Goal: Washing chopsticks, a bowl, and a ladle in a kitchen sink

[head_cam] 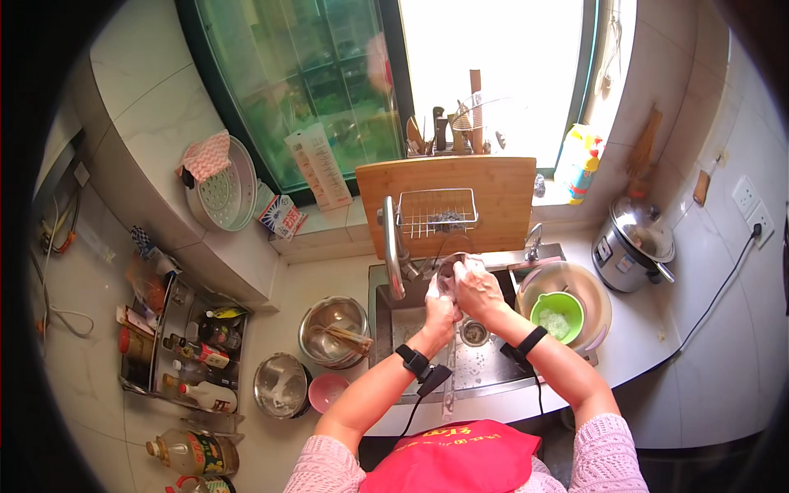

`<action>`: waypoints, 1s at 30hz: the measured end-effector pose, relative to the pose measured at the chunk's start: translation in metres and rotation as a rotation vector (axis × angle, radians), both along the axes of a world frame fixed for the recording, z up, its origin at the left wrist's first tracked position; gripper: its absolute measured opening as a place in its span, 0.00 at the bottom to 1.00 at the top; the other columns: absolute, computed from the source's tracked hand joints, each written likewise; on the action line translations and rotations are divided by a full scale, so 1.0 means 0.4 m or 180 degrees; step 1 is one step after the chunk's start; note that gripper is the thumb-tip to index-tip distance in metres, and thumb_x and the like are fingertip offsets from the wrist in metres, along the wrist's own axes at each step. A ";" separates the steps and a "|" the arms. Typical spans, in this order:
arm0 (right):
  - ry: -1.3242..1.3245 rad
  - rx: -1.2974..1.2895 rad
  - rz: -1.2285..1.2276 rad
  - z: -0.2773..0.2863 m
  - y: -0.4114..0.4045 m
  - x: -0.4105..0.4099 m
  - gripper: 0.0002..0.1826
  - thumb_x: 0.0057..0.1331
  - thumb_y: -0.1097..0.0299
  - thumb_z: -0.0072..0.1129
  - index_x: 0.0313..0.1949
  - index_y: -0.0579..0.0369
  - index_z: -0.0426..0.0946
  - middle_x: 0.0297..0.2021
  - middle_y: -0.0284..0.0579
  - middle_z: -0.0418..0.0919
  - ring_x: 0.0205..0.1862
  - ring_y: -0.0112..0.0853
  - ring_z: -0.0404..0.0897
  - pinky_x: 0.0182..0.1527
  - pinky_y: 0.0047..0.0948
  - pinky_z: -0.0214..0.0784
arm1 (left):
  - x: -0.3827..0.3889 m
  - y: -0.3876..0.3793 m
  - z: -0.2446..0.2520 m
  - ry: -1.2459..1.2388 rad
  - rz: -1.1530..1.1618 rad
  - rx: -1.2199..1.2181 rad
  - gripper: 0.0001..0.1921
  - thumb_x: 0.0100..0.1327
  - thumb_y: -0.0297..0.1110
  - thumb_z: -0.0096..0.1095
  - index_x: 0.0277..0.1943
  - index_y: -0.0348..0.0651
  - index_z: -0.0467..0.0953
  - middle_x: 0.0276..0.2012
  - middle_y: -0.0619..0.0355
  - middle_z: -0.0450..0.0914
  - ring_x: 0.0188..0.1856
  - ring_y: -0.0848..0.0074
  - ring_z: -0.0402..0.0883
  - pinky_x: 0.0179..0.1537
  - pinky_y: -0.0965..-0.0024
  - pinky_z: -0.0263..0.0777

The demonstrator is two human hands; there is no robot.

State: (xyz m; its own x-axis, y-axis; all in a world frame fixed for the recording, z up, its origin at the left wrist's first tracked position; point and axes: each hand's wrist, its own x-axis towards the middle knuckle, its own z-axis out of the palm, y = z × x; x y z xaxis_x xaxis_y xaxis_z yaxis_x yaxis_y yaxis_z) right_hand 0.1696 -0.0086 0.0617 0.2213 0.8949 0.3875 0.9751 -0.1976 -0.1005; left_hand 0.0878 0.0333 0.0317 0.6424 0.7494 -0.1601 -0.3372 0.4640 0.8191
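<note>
Over the stainless steel sink (pixel 419 363), both hands are together at a long-handled utensil (pixel 450 363), whose rounded head (pixel 448 277) looks like that of a ladle. My left hand (pixel 439 315) grips it just below the head. Fingers of my right hand (pixel 476 288) are closed at the head's upper right side. Pale pinkish material (pixel 433 289), perhaps a cloth, shows around the head; the fingers hide much of it. The handle runs down toward the sink's front edge. Left of the hands stands the faucet (pixel 392 252), and the drain (pixel 474 333) lies beneath them.
Metal bowls (pixel 333 320), one holding chopsticks (pixel 348 339), and a pink bowl (pixel 328 392) stand left. A green bowl (pixel 558 317) sits in a larger basin (pixel 596 302) at right, near a rice cooker (pixel 635 246). Behind the sink leans a wooden cutting board (pixel 505 191).
</note>
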 end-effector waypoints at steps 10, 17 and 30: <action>0.0195 0.0375 0.0694 0.000 -0.035 0.006 0.14 0.52 0.70 0.52 0.39 0.60 0.69 0.39 0.53 0.69 0.43 0.43 0.72 0.45 0.36 0.67 | -0.046 0.035 -0.038 0.0111 -0.0492 0.0023 0.18 0.59 0.19 0.39 0.50 0.47 0.65 0.24 0.66 0.70 0.16 0.87 0.62 0.13 0.81 0.53; -0.1095 0.0395 0.2320 0.005 -0.021 0.086 0.18 0.54 0.68 0.51 0.45 0.58 0.67 0.40 0.46 0.70 0.38 0.33 0.76 0.39 0.26 0.71 | -0.041 0.010 -0.005 0.0804 -0.0721 0.0193 0.19 0.58 0.19 0.34 0.49 0.50 0.65 0.22 0.68 0.65 0.17 0.88 0.58 0.13 0.79 0.51; 0.2435 0.0049 -0.0601 -0.006 -0.008 0.006 0.20 0.50 0.68 0.54 0.42 0.66 0.69 0.36 0.60 0.75 0.38 0.50 0.76 0.41 0.39 0.69 | -0.038 0.021 0.022 -0.0248 -0.0197 0.0018 0.22 0.56 0.17 0.45 0.54 0.44 0.62 0.25 0.62 0.71 0.15 0.86 0.62 0.11 0.82 0.52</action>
